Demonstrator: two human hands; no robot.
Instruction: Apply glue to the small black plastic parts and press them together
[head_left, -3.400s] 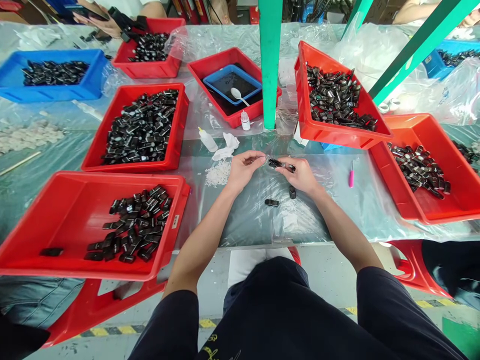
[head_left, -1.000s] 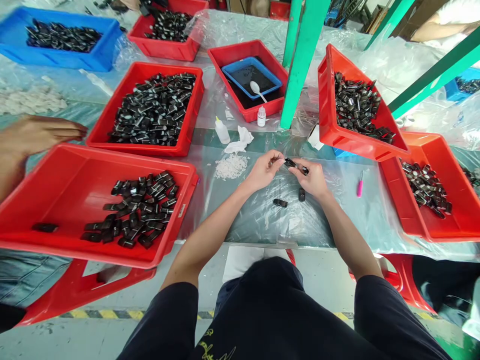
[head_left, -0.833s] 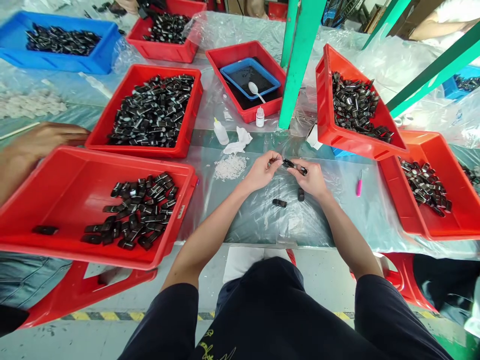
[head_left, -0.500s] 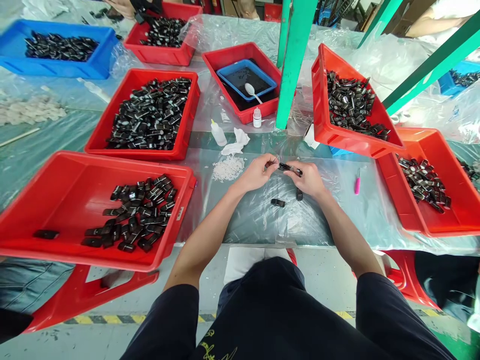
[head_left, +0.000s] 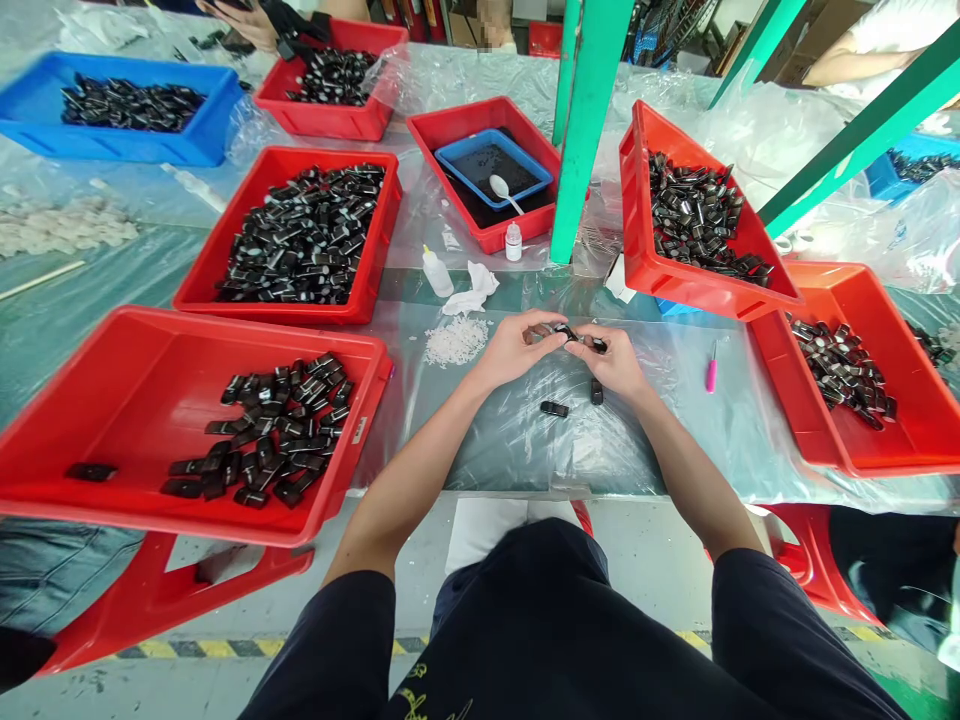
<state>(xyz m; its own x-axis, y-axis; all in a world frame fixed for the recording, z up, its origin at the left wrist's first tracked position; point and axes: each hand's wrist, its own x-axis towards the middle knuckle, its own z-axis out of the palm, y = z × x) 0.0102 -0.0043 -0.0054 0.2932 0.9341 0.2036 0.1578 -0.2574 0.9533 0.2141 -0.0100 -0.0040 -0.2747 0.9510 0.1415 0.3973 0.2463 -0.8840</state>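
Observation:
Between my two hands, above the plastic-covered table, is a small glossy black part (head_left: 565,332). My left hand (head_left: 516,350) is closed, thumb and fingertips pinching the part's left end. My right hand (head_left: 613,362) is closed on it from the other side, and a dark end (head_left: 598,345) sticks out by its fingers. Whether that end belongs to the same part I cannot tell. Just below the hands, two similar black pieces, one lying sideways (head_left: 554,409) and one upright in view (head_left: 596,391), rest on the sheet. A heap of tiny white bits (head_left: 457,340) lies left of my left hand.
Red bins of black parts stand at left (head_left: 97,400) and right (head_left: 922,420). A tilted red bin (head_left: 637,230) sits near a green post (head_left: 581,150). Nearby are a squeeze bottle (head_left: 436,274), a small bottle (head_left: 513,243) and a pink-handled screwdriver (head_left: 711,375). Another person's hand (head_left: 255,25) shows at upper left.
My left hand's thumb and fingers have shifted slightly right, further over the black part. The part has turned a little between my hands. The pieces on the table stay put.

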